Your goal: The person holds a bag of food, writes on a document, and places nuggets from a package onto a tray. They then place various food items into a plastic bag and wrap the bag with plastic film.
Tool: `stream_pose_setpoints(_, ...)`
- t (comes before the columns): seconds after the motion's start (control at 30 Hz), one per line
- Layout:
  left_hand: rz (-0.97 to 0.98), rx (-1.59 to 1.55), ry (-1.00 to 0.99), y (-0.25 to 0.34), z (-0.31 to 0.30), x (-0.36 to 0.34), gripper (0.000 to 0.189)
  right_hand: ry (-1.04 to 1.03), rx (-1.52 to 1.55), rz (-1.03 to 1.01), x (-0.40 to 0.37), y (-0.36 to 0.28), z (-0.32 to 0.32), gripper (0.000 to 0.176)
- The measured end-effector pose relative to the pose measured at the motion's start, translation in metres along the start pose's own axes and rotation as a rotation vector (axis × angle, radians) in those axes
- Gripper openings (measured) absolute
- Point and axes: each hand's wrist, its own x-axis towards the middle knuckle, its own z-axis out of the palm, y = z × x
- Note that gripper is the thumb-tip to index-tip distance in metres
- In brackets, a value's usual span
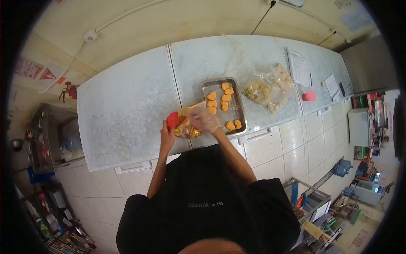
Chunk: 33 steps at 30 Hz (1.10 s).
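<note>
Black shirt (207,203) fills the bottom of the view, and two bare forearms reach from it toward 12 o'clock. One snack bag (186,125) is up between both hands, over the front edge of the pale surface (127,106). The bag is crinkled and shiny gold with a red end. Its long axis runs roughly from 9 to 3 o'clock, with the red end at 9 and the other end pointing at the tray.

The left hand (167,136) has its grip closed around the bag's red end from below. The right hand (205,120) wears a thin clear glove and sits curled over the bag's 3 o'clock end. It is blurred, so I cannot tell whether that grip is clamped or loose.

One metal tray (241,112) lies just beside the bag at 2 o'clock, its long side running 12 to 6. I count nine orange nuggets (212,103) on it, seven bunched at the far end and two at the near corner.

At 3 o'clock from the tray lie two clear bags of pale pieces (259,89), touching each other. Beyond them at 3 o'clock come one small red cup (308,96) and one sheet of paper (299,67).
</note>
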Motion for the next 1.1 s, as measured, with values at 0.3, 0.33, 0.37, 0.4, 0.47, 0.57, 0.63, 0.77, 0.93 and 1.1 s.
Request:
stream_pose_setpoints(0.3, 0.354, 0.645, 0.367, 0.070, 0.013, -0.006, 0.035, -0.564, -1.011, 0.121, 0.025, 0.115, -0.048, 0.055)
stream_pose_setpoints(0.33, 0.399, 0.815, 0.236, 0.072, 0.015, -0.001, 0.034, -0.580, -1.009, 0.102, 0.026, 0.105, -0.046, 0.055)
stream_pose_setpoints(0.37, 0.381, 0.819, 0.253, 0.071, 0.017, 0.006, 0.034, -0.542, -0.891, 0.169, 0.027, 0.100, -0.043, 0.046)
stream_pose_setpoints(0.4, 0.227, 0.804, 0.086, 0.069, 0.019, 0.017, 0.026, -0.500, -0.775, 0.231, 0.029, 0.098, -0.041, 0.038)
stream_pose_setpoints(0.47, 0.061, 0.774, -0.052, 0.068, 0.021, 0.034, 0.018, -0.485, -0.753, 0.235, 0.027, 0.099, -0.039, 0.030)
stream_pose_setpoints(0.57, 0.012, 0.606, 0.037, 0.072, 0.017, 0.035, 0.009, -0.366, -0.642, 0.123, 0.022, 0.135, -0.040, 0.019)
stream_pose_setpoints(0.63, 0.024, 0.439, 0.293, 0.080, 0.012, 0.029, 0.010, -0.253, -0.543, 0.001, 0.022, 0.141, -0.046, 0.015)
stream_pose_setpoints(0.77, 0.003, 0.412, 0.408, 0.083, 0.013, 0.017, 0.011, 0.000, 0.387, 0.171, 0.024, 0.078, -0.059, 0.025)
stream_pose_setpoints(0.93, 0.024, 0.361, 0.395, 0.085, 0.023, 0.014, 0.011, -0.631, 0.488, 0.185, 0.025, -0.060, -0.063, 0.026)
stream_pose_setpoints(1.1, 0.012, 0.363, 0.395, 0.073, 0.027, 0.011, 0.011, -0.400, -0.235, 0.155, 0.011, -0.011, 0.029, 0.030)
